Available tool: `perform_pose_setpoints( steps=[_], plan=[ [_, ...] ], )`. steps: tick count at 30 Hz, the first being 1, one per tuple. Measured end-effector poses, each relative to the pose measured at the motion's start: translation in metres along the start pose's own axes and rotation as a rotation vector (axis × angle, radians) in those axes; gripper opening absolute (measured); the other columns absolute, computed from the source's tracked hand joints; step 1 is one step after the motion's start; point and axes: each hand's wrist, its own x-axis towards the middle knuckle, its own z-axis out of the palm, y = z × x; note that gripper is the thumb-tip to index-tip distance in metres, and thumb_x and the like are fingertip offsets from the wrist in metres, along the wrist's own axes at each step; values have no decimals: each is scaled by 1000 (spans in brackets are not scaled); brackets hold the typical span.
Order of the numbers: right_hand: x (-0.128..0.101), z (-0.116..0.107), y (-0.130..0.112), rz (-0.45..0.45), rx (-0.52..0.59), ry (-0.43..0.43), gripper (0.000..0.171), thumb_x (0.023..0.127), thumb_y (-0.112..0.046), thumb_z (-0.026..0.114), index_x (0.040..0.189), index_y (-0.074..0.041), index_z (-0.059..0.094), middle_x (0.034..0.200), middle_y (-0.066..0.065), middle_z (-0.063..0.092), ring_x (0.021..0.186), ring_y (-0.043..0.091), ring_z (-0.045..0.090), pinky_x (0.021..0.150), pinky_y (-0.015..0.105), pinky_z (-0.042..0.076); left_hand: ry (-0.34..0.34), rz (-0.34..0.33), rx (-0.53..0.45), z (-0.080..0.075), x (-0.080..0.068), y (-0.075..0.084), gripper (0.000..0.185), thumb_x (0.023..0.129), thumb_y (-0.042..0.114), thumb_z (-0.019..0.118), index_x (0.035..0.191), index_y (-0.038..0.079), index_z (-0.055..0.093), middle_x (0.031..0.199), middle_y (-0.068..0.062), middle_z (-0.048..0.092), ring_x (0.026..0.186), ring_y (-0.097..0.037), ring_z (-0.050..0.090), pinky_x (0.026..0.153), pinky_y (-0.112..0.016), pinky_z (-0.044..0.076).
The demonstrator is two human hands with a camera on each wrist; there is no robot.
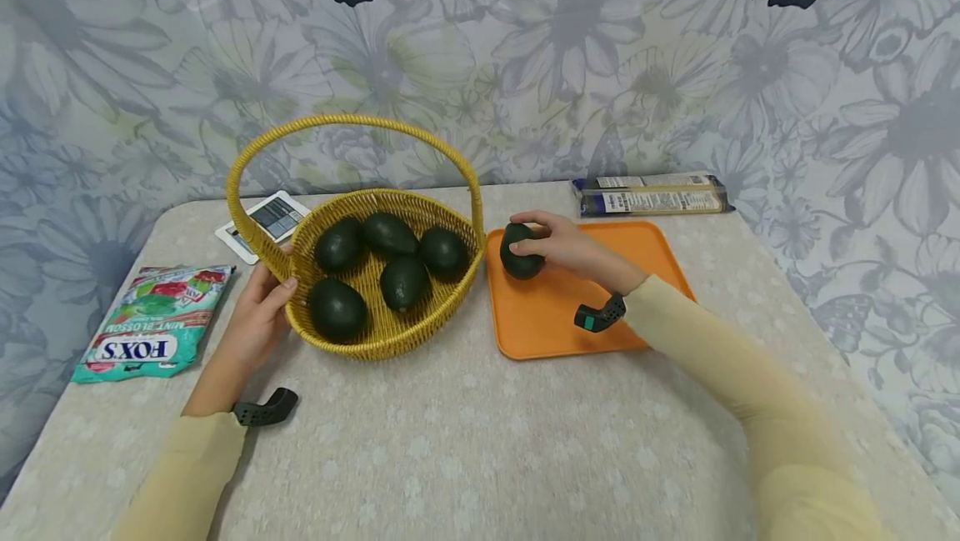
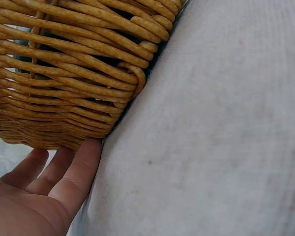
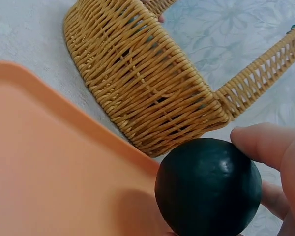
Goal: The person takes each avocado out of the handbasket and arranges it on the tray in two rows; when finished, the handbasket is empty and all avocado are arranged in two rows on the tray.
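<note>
A yellow wicker basket (image 1: 401, 347) with a tall hoop handle stands left of centre, several dark green avocados (image 1: 337, 309) lying inside it. My left hand (image 1: 257, 318) grips its left side, thumb at the rim by the handle's foot; in the left wrist view the fingers (image 2: 73, 182) lie against the woven outer wall. One more avocado (image 1: 516, 251) is held by my right hand (image 1: 562, 247) over the left part of an orange tray (image 1: 558, 324). In the right wrist view, thumb and fingers hold this avocado (image 3: 209, 189) at its side, near the tray's edge.
A green FOX'S candy bag (image 1: 153, 324) lies at the left. Behind the basket's left side is a white device with a dark panel (image 1: 272, 220). Long dark-ended packets (image 1: 652, 197) lie behind the tray, near the patterned wall (image 1: 525, 66).
</note>
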Motion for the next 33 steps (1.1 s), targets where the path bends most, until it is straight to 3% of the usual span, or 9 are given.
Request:
perform_pose_setpoints(
  steps=[5, 12, 22, 33],
  plan=[
    [10, 5, 0, -7, -59, 32, 63, 100, -18, 66, 157, -15, 39, 149, 24, 48, 128, 41, 59, 85, 37, 59, 0, -4, -4, 0, 1, 1, 54, 109, 17, 47, 159, 26, 28, 141, 9, 41, 121, -4, 49, 87, -14, 54],
    [14, 6, 2, 12, -91, 31, 64, 99, -19, 67, 156, -16, 40, 149, 23, 48, 125, 38, 59, 81, 33, 58, -2, -2, -3, -1, 1, 1, 55, 109, 16, 47, 159, 26, 28, 139, 9, 42, 121, -4, 49, 87, -14, 54],
    [18, 7, 6, 31, -116, 43, 64, 99, -26, 67, 157, -19, 40, 156, 20, 40, 133, 41, 54, 97, 50, 57, -2, 3, -10, -1, 2, 1, 55, 109, 16, 47, 160, 25, 28, 139, 9, 42, 121, -4, 49, 88, -14, 53],
    [17, 9, 7, 46, -100, 43, 64, 101, -27, 65, 158, -18, 38, 157, 20, 39, 135, 42, 53, 97, 51, 56, 9, -13, -3, -1, 1, 1, 55, 108, 17, 48, 159, 27, 29, 138, 10, 42, 120, -5, 49, 87, -14, 54]
  ],
)
